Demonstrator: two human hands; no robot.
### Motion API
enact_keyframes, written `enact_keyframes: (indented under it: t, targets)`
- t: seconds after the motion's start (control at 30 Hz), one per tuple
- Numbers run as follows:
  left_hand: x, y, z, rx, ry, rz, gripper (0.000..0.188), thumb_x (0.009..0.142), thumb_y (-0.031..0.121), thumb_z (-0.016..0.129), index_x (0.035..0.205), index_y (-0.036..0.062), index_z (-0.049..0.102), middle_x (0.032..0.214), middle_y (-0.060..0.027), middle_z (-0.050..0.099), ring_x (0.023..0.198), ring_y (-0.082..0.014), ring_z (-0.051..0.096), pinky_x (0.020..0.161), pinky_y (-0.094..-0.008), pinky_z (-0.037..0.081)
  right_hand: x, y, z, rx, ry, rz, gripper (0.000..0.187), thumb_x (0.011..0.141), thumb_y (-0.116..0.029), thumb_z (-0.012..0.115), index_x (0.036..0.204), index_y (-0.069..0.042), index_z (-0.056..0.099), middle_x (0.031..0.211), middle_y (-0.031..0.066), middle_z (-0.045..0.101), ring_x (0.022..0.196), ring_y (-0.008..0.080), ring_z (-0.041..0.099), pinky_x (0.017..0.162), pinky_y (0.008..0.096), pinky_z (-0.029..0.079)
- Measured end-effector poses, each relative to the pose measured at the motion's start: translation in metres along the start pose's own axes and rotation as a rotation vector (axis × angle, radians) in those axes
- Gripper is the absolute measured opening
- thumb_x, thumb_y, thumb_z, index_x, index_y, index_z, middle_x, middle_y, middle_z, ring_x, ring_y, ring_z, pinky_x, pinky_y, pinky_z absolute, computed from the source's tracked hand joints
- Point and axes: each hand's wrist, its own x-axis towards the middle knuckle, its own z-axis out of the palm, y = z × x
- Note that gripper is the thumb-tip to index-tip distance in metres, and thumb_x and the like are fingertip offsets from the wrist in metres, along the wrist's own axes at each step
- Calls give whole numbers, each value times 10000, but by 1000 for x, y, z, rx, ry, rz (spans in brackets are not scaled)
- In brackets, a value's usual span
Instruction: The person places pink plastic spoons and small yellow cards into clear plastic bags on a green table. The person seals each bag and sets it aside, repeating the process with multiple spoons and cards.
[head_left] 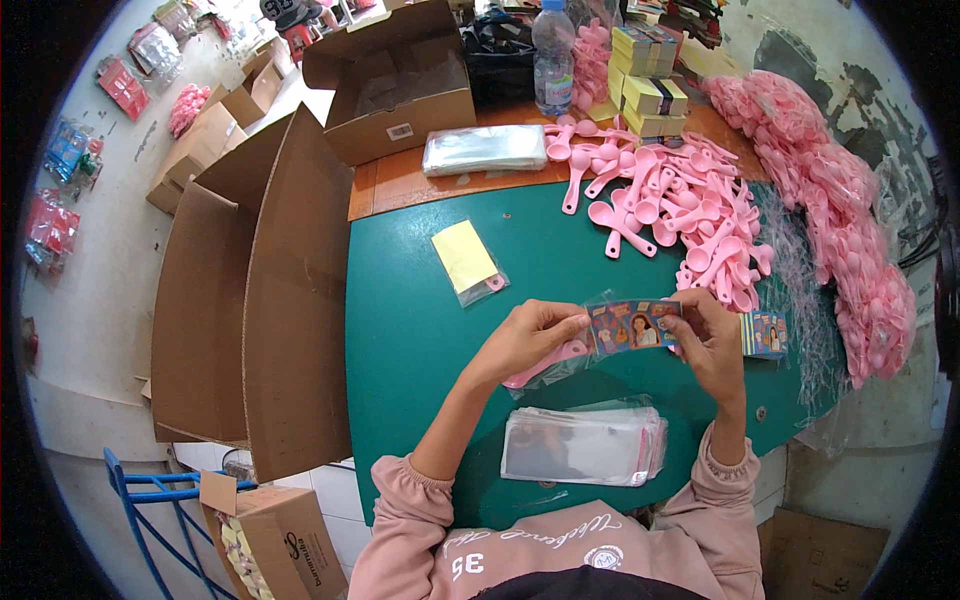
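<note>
Above the green tabletop (420, 380), my left hand (528, 340) pinches a clear plastic bag with a pink spoon (540, 368) in it. My right hand (712, 348) is closed on one end of a colourful printed card (622, 328), whose other end meets the bag at my left fingertips. How far the card is inside the bag I cannot tell. Just right of my right hand lies a stack of similar cards (768, 335). Close to my body rests a stack of clear bags (575, 447). Farther off, a packed bag with a yellow card (464, 258) lies flat.
Loose pink spoons (700, 205) are heaped at the far right, beside long bags of spoons (815, 190). Behind stand a water bottle (553, 60), yellow card stacks (650, 95) and a bundle of clear bags (485, 150). Cardboard boxes (300, 300) flank the table's left edge.
</note>
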Motion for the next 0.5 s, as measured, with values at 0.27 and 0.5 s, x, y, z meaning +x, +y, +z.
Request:
enact_keyframes:
  t: [0.27,0.5]
  targets:
    - [-7,13,18,249,-103,248,251,840,261,541,931,36,605,647,-150,586,542,-228,551,512,-364,387,9,-7,12,-220,-491,-10,128,744,-28,610,839,12,535,645,75,538,534,130,523,487,245,408]
    - [-12,7,15,584,-61,116,477,842,303,541,1230,50,426,776,-156,626,635,-287,588,619,-327,471,7,28,26,-145,-455,-175,139,686,-24,630,746,15,511,625,74,553,563,150,520,545,248,421]
